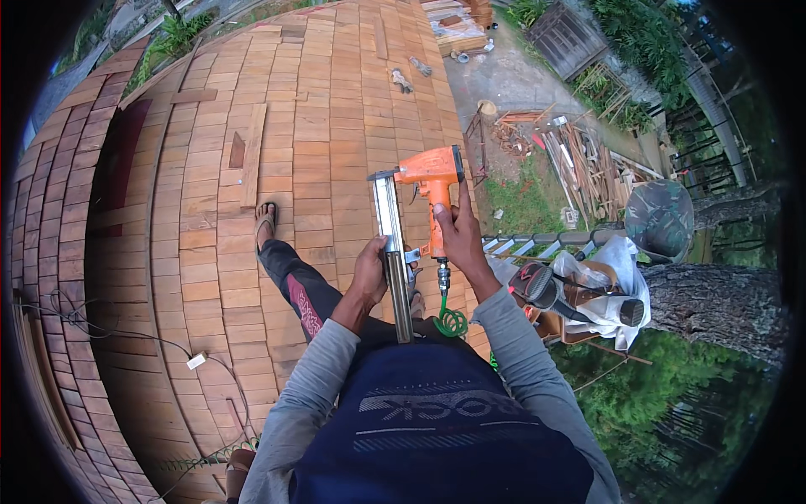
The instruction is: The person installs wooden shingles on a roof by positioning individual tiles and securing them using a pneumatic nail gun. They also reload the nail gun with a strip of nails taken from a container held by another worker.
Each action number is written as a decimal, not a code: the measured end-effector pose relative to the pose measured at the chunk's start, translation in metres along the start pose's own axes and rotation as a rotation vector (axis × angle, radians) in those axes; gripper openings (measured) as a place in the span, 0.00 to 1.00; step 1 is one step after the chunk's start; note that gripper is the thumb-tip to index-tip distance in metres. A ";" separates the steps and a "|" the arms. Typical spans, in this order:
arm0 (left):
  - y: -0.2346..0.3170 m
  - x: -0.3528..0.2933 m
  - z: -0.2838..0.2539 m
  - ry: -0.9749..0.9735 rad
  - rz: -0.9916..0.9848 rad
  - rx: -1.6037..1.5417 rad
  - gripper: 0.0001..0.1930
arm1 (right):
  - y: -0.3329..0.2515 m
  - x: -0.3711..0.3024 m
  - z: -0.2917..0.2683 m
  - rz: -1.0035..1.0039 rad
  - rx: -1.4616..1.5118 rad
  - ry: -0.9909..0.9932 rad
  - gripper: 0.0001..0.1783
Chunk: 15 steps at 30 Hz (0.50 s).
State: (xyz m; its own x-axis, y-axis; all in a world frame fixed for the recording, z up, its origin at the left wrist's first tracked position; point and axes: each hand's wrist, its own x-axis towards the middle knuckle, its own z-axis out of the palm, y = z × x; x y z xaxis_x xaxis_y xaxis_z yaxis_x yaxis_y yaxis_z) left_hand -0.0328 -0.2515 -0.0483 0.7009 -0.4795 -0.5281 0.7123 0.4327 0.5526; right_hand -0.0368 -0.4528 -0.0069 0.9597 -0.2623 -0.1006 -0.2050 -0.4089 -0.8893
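An orange nail gun [430, 168] is held up in front of my body, over the wooden shingles. My right hand [462, 244] is wrapped round its orange grip, with the index finger lying up along the body's side. My left hand [368, 273] is closed on the long silver magazine [387, 210], about midway down. From a metal coupling under the grip hangs a coiled green air hose [452, 321]. Part of the magazine's lower end overlaps my dark shirt.
Wooden shingles [327, 126] cover the sloping roof. A long board [253, 155] and a pair of gloves [401, 81] lie on it. A cable with a white socket block [196, 361] runs at left. Beyond the right edge stand a ladder [525, 248], a white sack [617, 277] and a tree trunk [714, 307].
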 end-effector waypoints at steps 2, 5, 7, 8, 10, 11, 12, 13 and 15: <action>-0.005 0.002 -0.011 -0.073 -0.013 -0.028 0.19 | 0.001 -0.002 0.002 -0.028 0.009 0.009 0.47; -0.014 0.005 -0.018 -0.057 0.011 -0.045 0.22 | -0.001 -0.007 -0.001 -0.017 -0.008 0.001 0.47; -0.017 0.003 -0.020 -0.067 0.030 -0.030 0.21 | -0.001 -0.009 -0.002 -0.001 -0.014 -0.008 0.47; -0.018 0.001 -0.019 -0.075 0.040 -0.024 0.21 | -0.001 -0.011 -0.002 0.001 -0.012 -0.008 0.47; -0.019 -0.003 -0.019 -0.096 0.041 -0.024 0.20 | 0.001 -0.014 -0.002 -0.004 -0.007 -0.007 0.47; -0.020 -0.005 -0.020 -0.108 0.043 -0.023 0.20 | 0.004 -0.015 -0.002 -0.012 -0.004 -0.004 0.47; -0.022 -0.006 -0.023 -0.139 0.043 -0.020 0.20 | 0.006 -0.017 -0.001 -0.020 -0.001 -0.002 0.47; -0.023 -0.007 -0.026 -0.170 0.044 -0.017 0.20 | 0.009 -0.019 0.000 -0.026 0.006 -0.001 0.47; -0.023 -0.013 -0.026 -0.218 0.040 -0.015 0.20 | 0.012 -0.023 0.001 -0.035 0.019 -0.002 0.48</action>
State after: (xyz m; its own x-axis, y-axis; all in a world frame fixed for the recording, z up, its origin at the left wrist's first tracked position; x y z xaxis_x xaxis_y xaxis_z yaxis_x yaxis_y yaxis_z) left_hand -0.0571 -0.2352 -0.0713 0.7050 -0.6151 -0.3532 0.6861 0.4652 0.5594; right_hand -0.0613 -0.4505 -0.0161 0.9667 -0.2461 -0.0706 -0.1679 -0.4010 -0.9006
